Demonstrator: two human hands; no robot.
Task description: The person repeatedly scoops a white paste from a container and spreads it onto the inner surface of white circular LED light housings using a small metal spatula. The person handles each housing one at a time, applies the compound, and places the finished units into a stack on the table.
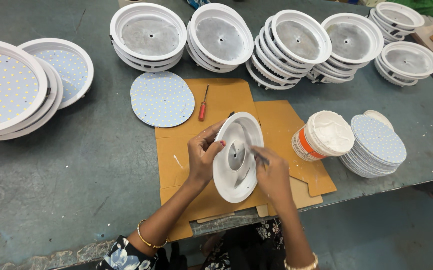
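My left hand [202,152] grips the left rim of a round white lamp housing [236,170], holding it tilted on edge above the brown cardboard sheet [276,122]. My right hand [272,172] holds a thin dark brush [260,156] whose tip reaches into the housing's dish. A white tub of paste with an orange label [322,135] stands just to the right of my hands. A round LED board [162,98] lies flat to the upper left, with a red-handled screwdriver [203,105] beside it.
Stacks of empty white housings [291,45] line the far edge of the grey-green table [76,170]. A pile of LED boards [376,145] sits right of the tub. Housings fitted with LED boards [11,87] are stacked at far left. The table's near edge runs below my arms.
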